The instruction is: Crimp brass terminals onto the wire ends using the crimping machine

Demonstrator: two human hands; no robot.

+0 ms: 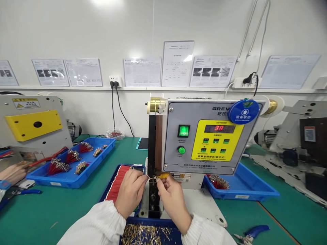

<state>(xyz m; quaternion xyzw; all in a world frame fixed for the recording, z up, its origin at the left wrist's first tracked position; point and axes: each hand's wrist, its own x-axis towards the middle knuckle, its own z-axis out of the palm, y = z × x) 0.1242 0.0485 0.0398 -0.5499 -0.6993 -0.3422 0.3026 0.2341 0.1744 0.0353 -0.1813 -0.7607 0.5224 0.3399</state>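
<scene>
My left hand (131,190) is pinched closed at the front of a strip-crimping machine (176,136). A thin wire end seems to poke from its fingertips toward the machine's die (152,182). On the die's other side, my right hand (172,197) has its fingers curled together; what they hold is too small to make out. Something yellow (162,175) covers or lies along its index finger. Beside and partly behind my left hand, a dark blue tray (104,194) holds a row of red wires (118,182). Below both hands sits a blue bin (168,223) of small brass-coloured terminals (143,234).
At left, a blue tray (74,182) carries bundles of red wires, near a co-worker's hand (12,173) and pliers (30,192). Another blue tray (245,190) stands right of the machine. Blue-handled cutters (255,233) lie front right. Neighbouring machines (306,136) flank the green table (288,217).
</scene>
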